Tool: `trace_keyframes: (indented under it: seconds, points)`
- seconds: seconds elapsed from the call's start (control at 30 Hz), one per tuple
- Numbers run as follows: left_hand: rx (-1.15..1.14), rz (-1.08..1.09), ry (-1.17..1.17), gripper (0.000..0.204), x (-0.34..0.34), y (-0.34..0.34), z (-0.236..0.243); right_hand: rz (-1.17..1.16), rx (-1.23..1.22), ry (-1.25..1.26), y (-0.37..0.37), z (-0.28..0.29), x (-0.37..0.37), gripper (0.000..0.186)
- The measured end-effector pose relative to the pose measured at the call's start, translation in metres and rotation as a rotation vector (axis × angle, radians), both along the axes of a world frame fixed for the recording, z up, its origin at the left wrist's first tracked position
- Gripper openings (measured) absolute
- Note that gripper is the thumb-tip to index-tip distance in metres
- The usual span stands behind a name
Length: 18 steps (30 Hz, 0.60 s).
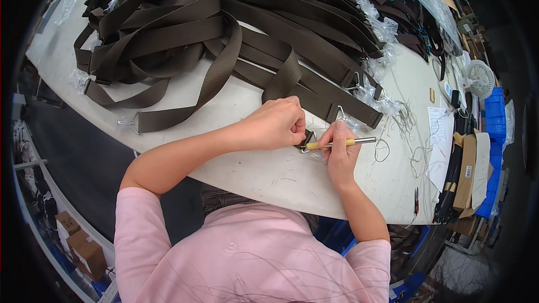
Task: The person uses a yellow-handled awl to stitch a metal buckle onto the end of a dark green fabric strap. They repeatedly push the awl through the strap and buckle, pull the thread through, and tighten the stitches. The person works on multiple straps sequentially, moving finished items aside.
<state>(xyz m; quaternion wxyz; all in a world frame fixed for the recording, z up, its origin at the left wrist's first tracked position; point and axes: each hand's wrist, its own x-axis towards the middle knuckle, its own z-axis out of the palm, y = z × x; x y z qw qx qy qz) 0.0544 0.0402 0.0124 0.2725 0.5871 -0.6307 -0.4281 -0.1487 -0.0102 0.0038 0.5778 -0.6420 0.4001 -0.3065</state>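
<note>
My left hand (283,123) is closed, fingers curled, at the end of a dark brown webbing strap (282,81) that loops down to it from the pile. Just past its fingertips shows a short dark strap end with a metal ring (304,149), partly hidden by my hands. My right hand (341,151) grips a slim pen-shaped tool (364,141) with a yellow and silver barrel. The tool's yellow end points left, at the strap end. A second metal ring (339,112) on a strap lies just beyond my right fingers.
A large heap of brown straps (185,28) covers the far side of the white table (252,174). Clear plastic wrap (382,25) covers some hardware. Loose threads (407,118), a paper sheet (439,140), small scissors (416,201), a white fan (480,78) and cardboard (467,171) are at the right.
</note>
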Motion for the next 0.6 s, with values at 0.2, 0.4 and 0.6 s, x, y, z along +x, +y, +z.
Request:
trace_keyframes:
  seconds: [0.2,0.4,0.6]
  points:
    - [0.002,-0.010,0.007,0.012,-0.0004,0.0005,-0.0003,0.018,-0.016,0.035,0.0028,-0.0012,0.0029,0.054]
    - [-0.005,-0.011,0.010,0.013,0.0002,0.0007,0.0001,0.043,-0.060,0.019,0.0003,-0.0059,0.0011,0.054]
    - [-0.014,-0.014,0.005,0.013,0.0000,0.0007,-0.0025,0.056,-0.086,0.023,0.0013,-0.0029,0.0037,0.055]
